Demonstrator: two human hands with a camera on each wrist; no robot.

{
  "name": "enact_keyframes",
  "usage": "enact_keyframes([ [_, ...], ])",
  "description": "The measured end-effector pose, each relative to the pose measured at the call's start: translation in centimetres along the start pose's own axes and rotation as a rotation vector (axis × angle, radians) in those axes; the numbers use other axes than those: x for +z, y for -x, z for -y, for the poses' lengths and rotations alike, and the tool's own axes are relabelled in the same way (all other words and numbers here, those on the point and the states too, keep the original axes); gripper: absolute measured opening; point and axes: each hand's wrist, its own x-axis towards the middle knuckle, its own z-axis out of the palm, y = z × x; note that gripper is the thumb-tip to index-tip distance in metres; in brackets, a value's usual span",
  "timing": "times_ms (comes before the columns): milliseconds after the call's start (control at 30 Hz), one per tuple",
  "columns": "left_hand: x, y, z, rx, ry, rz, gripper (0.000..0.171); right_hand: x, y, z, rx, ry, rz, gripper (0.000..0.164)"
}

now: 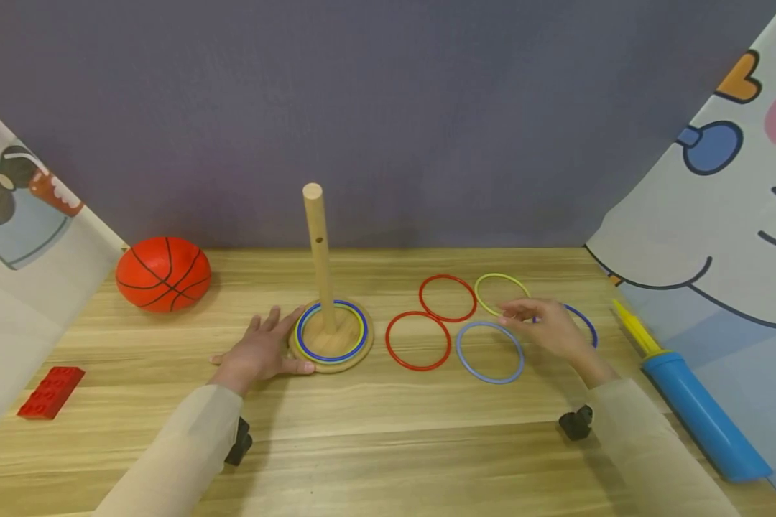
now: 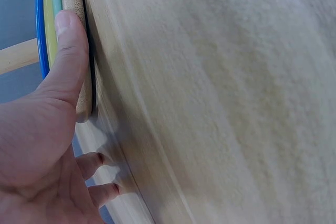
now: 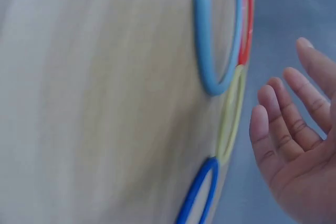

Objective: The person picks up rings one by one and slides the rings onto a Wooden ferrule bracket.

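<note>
A wooden ring-toss stand [image 1: 321,258] has an upright post on a round base. Blue, yellow and teal rings [image 2: 48,35] lie stacked on that base around the post. Against the base's left side rests my left hand [image 1: 259,350], its fingers spread, with the thumb [image 2: 73,51] along the base's edge and the index fingertip at the rim. To the right, my right hand [image 1: 543,327] hovers over the loose rings with nothing in its fingers. Beneath and beside it lie a dark blue ring [image 1: 591,327], a yellow ring [image 1: 501,275] and a light blue ring [image 1: 489,380].
Two red rings [image 1: 418,368] lie between the stand and the light blue ring. At the back left is a red basketball [image 1: 164,274]; a red toy brick [image 1: 52,393] lies nearer. A blue hand pump [image 1: 705,416] with a yellow nozzle leans along the right edge. A grey wall [image 1: 388,129] closes the back.
</note>
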Motion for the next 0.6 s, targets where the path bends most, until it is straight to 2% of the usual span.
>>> enact_keyframes([
  [200,0.0,0.0,0.0,0.005,-0.002,-0.003,0.113,0.4,0.3,-1.3,0.045,0.012,-0.008,0.033],
  [400,0.0,0.0,0.0,0.001,0.001,0.004,0.113,1.1,0.3,-2.4,0.081,-0.037,-0.024,0.030],
  [600,-0.1,0.1,-0.1,0.002,0.010,0.000,0.113,1.6,0.1,-2.6,0.091,0.004,-0.045,0.025],
])
